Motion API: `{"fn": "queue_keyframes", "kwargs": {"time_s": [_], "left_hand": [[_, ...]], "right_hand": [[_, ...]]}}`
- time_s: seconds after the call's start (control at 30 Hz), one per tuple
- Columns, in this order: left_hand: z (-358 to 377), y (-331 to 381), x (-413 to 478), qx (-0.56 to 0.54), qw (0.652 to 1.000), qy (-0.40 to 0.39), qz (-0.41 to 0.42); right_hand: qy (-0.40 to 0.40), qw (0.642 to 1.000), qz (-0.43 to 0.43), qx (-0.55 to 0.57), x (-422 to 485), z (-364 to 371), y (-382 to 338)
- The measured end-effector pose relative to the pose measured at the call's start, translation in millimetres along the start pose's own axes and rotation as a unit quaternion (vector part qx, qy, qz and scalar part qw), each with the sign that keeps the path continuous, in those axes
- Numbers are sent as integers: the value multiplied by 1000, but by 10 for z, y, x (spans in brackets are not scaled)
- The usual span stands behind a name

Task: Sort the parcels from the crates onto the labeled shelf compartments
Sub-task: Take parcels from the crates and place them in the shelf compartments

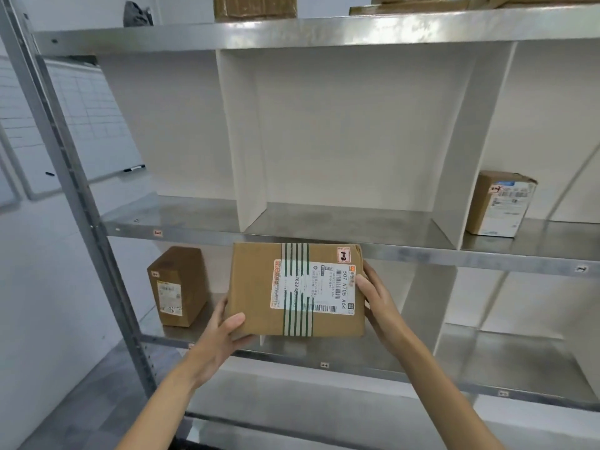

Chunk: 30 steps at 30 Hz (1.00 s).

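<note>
Left hand [224, 329] and right hand [373, 293] clamped on opposite ends of taped parcel [259, 287], thumbs on top.

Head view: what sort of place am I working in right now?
Probably a parcel sorting or storage room: a metal shelf rack split by white dividers into compartments with small edge tags, taped cardboard parcels bearing shipping labels, and a whiteboard on the wall.
</note>
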<state>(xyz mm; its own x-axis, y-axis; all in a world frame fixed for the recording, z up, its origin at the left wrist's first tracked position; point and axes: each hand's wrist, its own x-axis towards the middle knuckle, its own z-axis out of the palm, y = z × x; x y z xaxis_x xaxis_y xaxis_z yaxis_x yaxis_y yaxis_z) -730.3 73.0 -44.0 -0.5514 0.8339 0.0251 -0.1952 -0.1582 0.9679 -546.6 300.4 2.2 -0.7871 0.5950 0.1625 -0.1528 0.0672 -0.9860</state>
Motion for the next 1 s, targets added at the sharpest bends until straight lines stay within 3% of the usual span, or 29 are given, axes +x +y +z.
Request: {"fn": "queue_keyframes", "kwargs": {"time_s": [0.13, 0.3, 0.47, 0.73, 0.83, 1.0], "left_hand": [[141, -160, 42, -75, 996, 40, 40], [260, -296, 80, -175, 980, 59, 69], [451, -287, 123, -162, 982, 70, 63], [727, -350, 59, -104, 993, 24, 39], [779, -354, 44, -91, 996, 4, 20], [838, -366, -5, -65, 997, -25, -13]], "right_hand": [[36, 997, 51, 45, -141, -24, 70], [16, 995, 79, 53, -346, 15, 98], [-14, 996, 78, 32, -346, 156, 156], [104, 983, 19, 147, -284, 190, 72], [119, 971, -2, 206, -302, 140, 30], [135, 968, -1, 210, -343, 65, 21]]}}
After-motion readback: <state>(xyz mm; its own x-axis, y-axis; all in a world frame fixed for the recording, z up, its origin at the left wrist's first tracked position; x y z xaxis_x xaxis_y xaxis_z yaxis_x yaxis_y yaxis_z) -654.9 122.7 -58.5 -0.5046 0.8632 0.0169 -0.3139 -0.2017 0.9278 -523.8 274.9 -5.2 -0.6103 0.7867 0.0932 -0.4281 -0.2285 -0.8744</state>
